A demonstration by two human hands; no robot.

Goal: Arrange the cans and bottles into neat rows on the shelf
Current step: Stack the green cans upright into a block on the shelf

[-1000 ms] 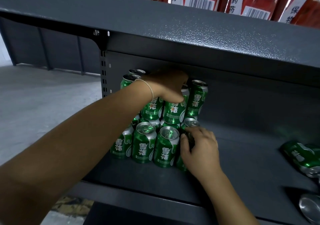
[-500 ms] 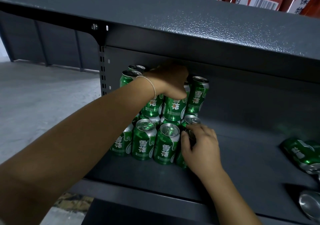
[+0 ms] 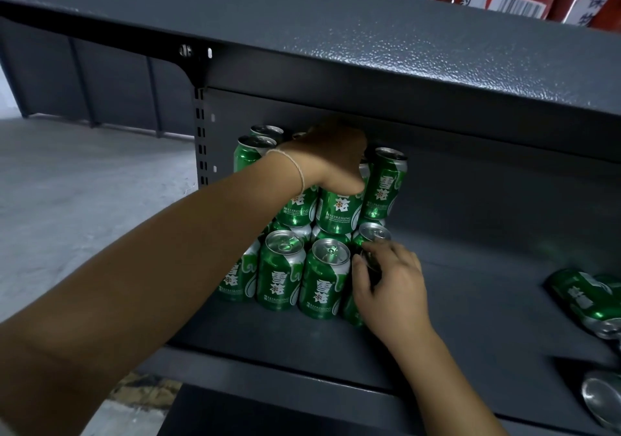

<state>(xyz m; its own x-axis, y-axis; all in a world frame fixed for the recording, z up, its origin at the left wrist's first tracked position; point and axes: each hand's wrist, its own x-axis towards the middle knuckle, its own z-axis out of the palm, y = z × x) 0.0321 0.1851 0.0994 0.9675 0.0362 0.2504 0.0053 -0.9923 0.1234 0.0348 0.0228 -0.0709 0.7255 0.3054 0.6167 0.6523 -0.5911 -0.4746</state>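
Clearly the job was partway done: a two-tier block of upright green aluminium cans (image 3: 280,272) stood at the left end of the dark grey metal shelf (image 3: 470,288), while at least three more green cans (image 3: 584,301) lay tipped near its right edge. About eleven stacked cans showed (others hidden). The left hand (image 3: 331,160) gripped an upper-tier can (image 3: 337,212) from above; the right hand (image 3: 389,281) curled round a front-row can (image 3: 353,311).
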